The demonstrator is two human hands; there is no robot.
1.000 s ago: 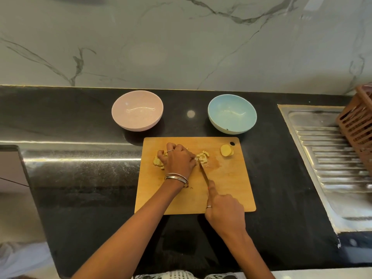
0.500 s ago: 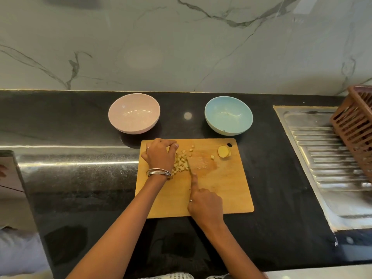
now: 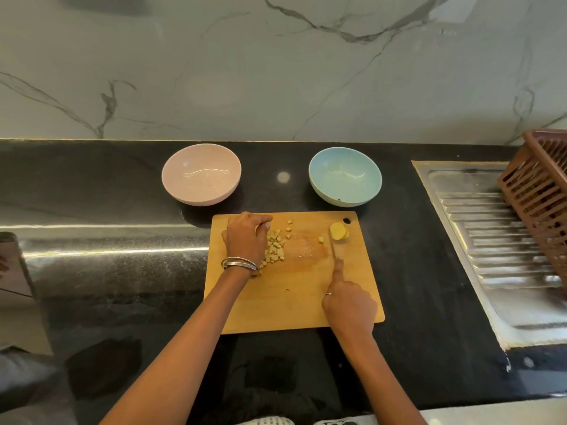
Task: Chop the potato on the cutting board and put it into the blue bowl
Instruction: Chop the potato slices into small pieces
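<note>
A wooden cutting board (image 3: 294,302) lies on the black counter. A pile of small potato cubes (image 3: 274,248) sits at its left part, and my left hand (image 3: 245,237) rests with curled fingers right beside the pile, holding nothing I can see. A few stray cubes lie further right. An uncut potato end (image 3: 339,231) lies by the board's far right corner. My right hand (image 3: 349,305) grips a knife (image 3: 335,250), forefinger along its spine, with the blade next to that potato end. The blue bowl (image 3: 345,180) stands empty behind the board.
A pink bowl (image 3: 201,174) stands behind the board at the left. A steel sink drainboard (image 3: 497,240) fills the right side, with a brown plastic basket (image 3: 543,197) on it. A marble wall rises behind the counter.
My right hand has carried the knife rightward from the cube pile to the potato end. My left hand has shifted left off the pile, uncovering the cubes.
</note>
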